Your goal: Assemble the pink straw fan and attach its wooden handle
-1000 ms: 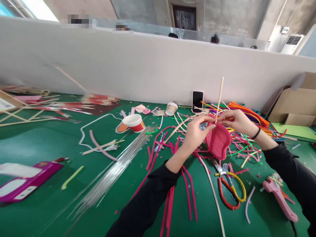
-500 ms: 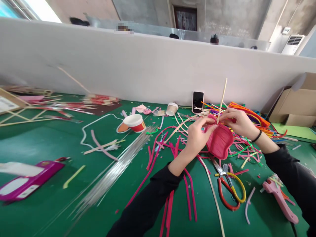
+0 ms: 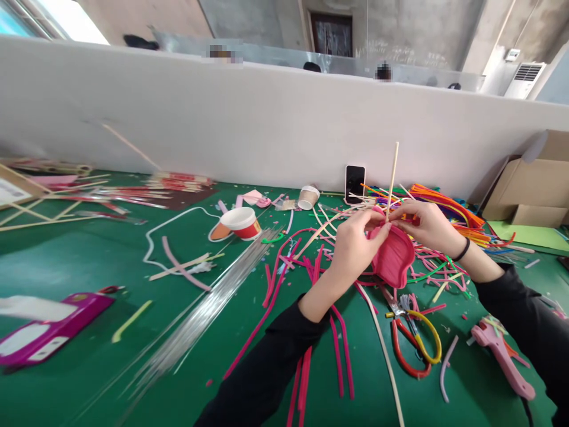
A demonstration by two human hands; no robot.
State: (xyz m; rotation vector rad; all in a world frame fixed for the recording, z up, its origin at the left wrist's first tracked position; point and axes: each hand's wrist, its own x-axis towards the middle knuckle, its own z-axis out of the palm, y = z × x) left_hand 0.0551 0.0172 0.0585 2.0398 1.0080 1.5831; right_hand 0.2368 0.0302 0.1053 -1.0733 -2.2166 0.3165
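Over the table, both my hands meet at a pink petal-shaped piece (image 3: 393, 261) made of fuzzy chenille stems. A pale thin stick (image 3: 392, 178) rises almost upright from its top edge. My left hand (image 3: 358, 252) is closed, thumb and fingers pinching the petal piece by the stick's base. My right hand (image 3: 429, 228) is also closed, its fingertips pressed together just right of the stick; what lies between them is hidden. Below the petal piece lie scissors (image 3: 415, 344) with red and yellow handles. Loose pink chenille stems (image 3: 306, 373) lie beside my left forearm.
A pink glue gun (image 3: 502, 356) rests at the right. Bundled wires (image 3: 208, 308) cross the green table, with a paper cup (image 3: 242, 223) behind them. A phone (image 3: 355, 182) leans on the white partition (image 3: 267, 118). A purple tool (image 3: 57, 329) lies left; a cardboard box (image 3: 528, 184) stands right.
The stick has swung from a slight rightward lean to nearly upright. The petal piece and both hands have shifted slightly left, and both hands keep their pinch.
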